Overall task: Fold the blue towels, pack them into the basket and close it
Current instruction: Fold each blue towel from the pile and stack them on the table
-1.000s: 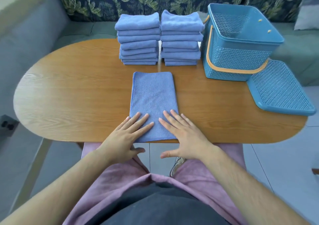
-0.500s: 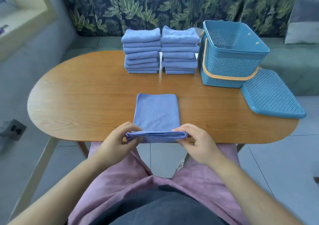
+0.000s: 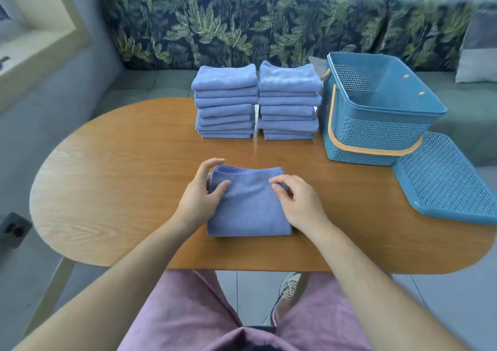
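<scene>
A blue towel (image 3: 248, 205) lies folded into a small square on the wooden table (image 3: 121, 189) in front of me. My left hand (image 3: 200, 197) pinches its far left corner, thumb on top and fingers curled round the edge. My right hand (image 3: 298, 202) pinches the far right corner the same way. Two stacks of folded blue towels (image 3: 226, 103) (image 3: 289, 103) stand side by side at the back of the table. The open blue basket (image 3: 376, 132) with an orange handle stands to their right. Its perforated lid (image 3: 446, 178) lies flat beside it at the table's right end.
A sofa with a leaf pattern (image 3: 242, 28) runs behind the table, with a grey cushion (image 3: 478, 54) at its right end. A power strip (image 3: 13, 229) lies on the floor at the left. My shoe (image 3: 287, 297) shows under the table's front edge.
Both hands first lay flat on the long towel, then lifted its near edge and carried it away from me onto the far edge. The towel is now half as long.
</scene>
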{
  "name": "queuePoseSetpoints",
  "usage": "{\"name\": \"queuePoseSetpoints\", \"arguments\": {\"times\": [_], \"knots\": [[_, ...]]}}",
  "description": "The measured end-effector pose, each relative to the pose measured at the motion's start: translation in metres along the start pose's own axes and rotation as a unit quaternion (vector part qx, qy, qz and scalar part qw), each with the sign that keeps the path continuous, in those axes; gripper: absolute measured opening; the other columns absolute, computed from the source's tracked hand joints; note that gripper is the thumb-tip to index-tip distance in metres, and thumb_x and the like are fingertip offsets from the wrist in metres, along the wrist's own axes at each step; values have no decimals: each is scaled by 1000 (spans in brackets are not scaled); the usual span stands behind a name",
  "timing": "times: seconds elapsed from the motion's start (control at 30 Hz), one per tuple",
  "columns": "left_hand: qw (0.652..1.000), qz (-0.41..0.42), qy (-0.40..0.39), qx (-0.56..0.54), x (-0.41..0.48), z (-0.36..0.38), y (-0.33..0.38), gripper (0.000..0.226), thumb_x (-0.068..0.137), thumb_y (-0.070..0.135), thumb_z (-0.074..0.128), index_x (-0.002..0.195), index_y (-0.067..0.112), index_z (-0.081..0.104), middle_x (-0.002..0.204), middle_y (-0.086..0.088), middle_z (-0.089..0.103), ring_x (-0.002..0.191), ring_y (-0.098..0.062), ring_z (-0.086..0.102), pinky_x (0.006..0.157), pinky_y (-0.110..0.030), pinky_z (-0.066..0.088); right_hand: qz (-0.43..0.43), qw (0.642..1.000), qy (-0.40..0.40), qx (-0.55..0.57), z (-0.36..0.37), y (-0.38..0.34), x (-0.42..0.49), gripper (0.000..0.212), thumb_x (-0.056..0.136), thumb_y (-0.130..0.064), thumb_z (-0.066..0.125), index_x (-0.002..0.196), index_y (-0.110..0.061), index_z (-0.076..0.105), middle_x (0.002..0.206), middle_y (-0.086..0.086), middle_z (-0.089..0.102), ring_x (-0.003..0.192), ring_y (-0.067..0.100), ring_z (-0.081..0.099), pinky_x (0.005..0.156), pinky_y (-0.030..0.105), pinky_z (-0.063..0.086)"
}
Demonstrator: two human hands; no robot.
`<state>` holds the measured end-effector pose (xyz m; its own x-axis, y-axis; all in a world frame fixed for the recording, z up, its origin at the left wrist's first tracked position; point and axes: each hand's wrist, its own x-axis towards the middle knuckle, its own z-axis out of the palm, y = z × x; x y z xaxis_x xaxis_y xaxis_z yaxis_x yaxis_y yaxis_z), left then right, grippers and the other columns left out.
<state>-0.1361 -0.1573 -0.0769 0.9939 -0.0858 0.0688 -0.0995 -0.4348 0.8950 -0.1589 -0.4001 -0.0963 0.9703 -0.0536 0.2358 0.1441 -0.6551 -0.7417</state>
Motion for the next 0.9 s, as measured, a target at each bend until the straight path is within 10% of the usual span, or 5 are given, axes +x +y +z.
{"name": "queuePoseSetpoints", "arguments": {"times": [0.2, 0.4, 0.57, 0.9], "knots": [[983, -21, 46, 176, 11, 17, -21, 28, 90, 37, 70, 117, 30, 69, 113, 2, 54, 106, -17, 53, 100, -34, 45, 67, 990, -30, -124, 12, 8, 1, 27, 95, -39, 57, 118, -33, 70, 119, -13, 49, 116, 15, 49, 100, 39, 45], [937, 183, 14, 298, -6, 45, -8, 44, 92, 35, 49, 134, 27, 62, 141, 9, 57, 139, -15, 45, 109, -37, 39, -58, 969, 6, -242, 35, -35, -4, 52, 97, -36, 33, 140, -26, 59, 158, 3, 43, 149, 26, 31, 115, 45, 29], [935, 156, -41, 315, -7, 51, -24, 52, 99, 41, 37, 149, 35, 45, 156, 16, 40, 150, -10, 26, 123, -34, 20, -13, 962, -106, -253, 49, -24, -9, 68, 98, -55, 5, 159, -33, 29, 167, -9, 22, 156, 15, 7, 127, 40, 5], [939, 18, -64, 338, -5, 24, -44, 71, 88, 83, 28, 153, 56, 16, 169, 7, 3, 155, -15, -2, 125, -41, -3, 84, 956, -106, -260, 33, -1, -16, 58, 103, -59, 21, 159, -44, 15, 170, -6, 1, 156, 16, 1, 126, 41, -2]]}}
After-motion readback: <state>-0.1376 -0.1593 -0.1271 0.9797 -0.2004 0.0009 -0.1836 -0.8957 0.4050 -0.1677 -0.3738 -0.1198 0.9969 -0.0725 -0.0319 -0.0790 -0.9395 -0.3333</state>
